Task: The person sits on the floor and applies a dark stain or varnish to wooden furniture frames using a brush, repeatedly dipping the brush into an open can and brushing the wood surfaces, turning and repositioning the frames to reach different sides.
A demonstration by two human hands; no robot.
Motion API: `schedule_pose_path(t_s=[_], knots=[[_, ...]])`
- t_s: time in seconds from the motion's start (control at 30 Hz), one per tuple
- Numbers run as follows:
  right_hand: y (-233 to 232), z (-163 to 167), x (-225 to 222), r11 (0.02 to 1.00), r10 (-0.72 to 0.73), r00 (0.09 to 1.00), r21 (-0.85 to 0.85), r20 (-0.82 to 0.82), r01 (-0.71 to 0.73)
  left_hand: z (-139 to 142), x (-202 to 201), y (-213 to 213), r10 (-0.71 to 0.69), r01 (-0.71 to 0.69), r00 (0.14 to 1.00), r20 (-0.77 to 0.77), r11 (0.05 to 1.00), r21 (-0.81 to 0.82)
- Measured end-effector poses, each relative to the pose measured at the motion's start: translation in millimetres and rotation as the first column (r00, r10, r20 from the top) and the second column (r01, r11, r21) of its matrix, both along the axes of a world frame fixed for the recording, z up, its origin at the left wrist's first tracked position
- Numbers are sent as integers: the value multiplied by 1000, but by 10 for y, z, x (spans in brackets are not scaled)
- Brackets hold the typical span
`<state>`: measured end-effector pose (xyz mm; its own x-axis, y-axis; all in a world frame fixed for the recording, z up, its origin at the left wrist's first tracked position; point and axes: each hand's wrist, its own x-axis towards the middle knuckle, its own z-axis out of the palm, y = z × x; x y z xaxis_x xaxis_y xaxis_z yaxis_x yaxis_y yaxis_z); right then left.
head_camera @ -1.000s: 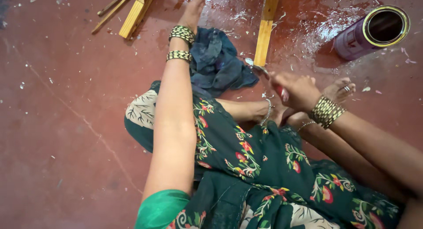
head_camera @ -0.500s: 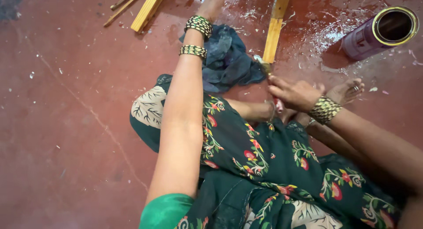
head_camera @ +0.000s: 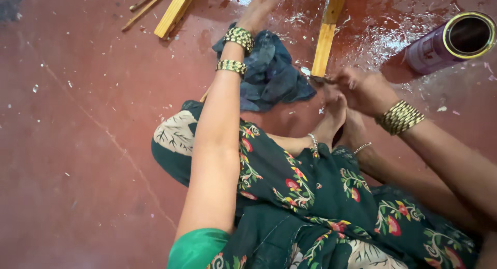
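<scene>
I sit on a red floor in a dark green floral garment. My left hand [head_camera: 260,9] stretches forward with fingers spread, resting on the wet, white-speckled floor just past a crumpled dark blue cloth [head_camera: 269,72]. My right hand [head_camera: 362,89] is closed around a small blade-like tool whose tip [head_camera: 317,78] touches the near end of a yellow wooden bar [head_camera: 325,41]. Gold bangles circle both wrists. My bare feet [head_camera: 331,119] lie just under the right hand.
A purple cylinder with a gold rim [head_camera: 448,41] lies on its side at the top right. Another yellow wooden piece [head_camera: 175,12] and thin sticks [head_camera: 145,2] lie at the top left. White flakes and wet smears [head_camera: 383,36] cover the floor around the bar.
My left hand has reached further forward, past the blue cloth onto the wet floor. My right hand stays at the wooden bar's near end.
</scene>
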<state>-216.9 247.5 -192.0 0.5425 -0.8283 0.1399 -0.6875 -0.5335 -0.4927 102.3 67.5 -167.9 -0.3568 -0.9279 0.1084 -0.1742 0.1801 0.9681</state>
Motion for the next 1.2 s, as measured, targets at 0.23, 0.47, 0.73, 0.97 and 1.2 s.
schedule_pose_path(t_s=[0.23,0.47,0.73,0.97,1.2], knots=[[-743,358,-109,971,-236,952,23,195,236,-366,375,-120,181,-205,970,164,968,146],[-1223,282,106,972,-123,945,229,304,52,-636,228,-297,46,54,985,-164,826,561],[-1797,803,-48,903,-106,979,-395,173,168,-797,-144,-179,-165,204,978,-128,616,761],[-2062,1203,-62,730,56,990,-681,129,47,-605,-122,-216,-98,186,981,-167,712,677],[-1655,388,103,854,-2,976,-508,-217,-111,-584,-78,-208,43,44,992,-115,749,661]])
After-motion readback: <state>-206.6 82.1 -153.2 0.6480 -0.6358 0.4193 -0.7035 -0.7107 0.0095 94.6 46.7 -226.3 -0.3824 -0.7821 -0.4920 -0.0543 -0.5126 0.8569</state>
